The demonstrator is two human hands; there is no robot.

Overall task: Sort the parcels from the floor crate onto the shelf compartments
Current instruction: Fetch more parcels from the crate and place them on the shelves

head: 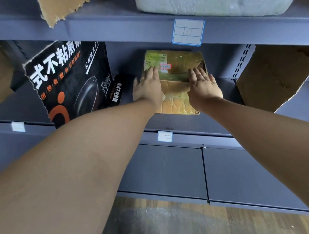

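On the middle board of the grey shelf point(120, 28), directly below the handwritten shelf label point(188, 32), lay the taped cardboard parcel point(175, 91), with both hands resting flat on its top face. Its long axis ran front to back, away from the person and into the depth of the compartment; its near end sat close to the front lip, though whether it overhung could not be told. The left hand point(147, 87) covered the left half, fingers straight and reaching the printed address sticker, thumb spread toward the left edge. The right hand point(203, 87) covered the right half, fingers likewise extended and slightly fanned. Neither hand curled round the parcel, and the two lay about level, so neither was clearly nearer. Just left stood a small black carton point(115, 91) and a tall black pan box point(69, 82); a brown carton point(272, 78) lay well apart at right. Since the parcel extended straight ahead beneath both palms, any further seating would probably be a push along that axis, shared evenly between the hands.
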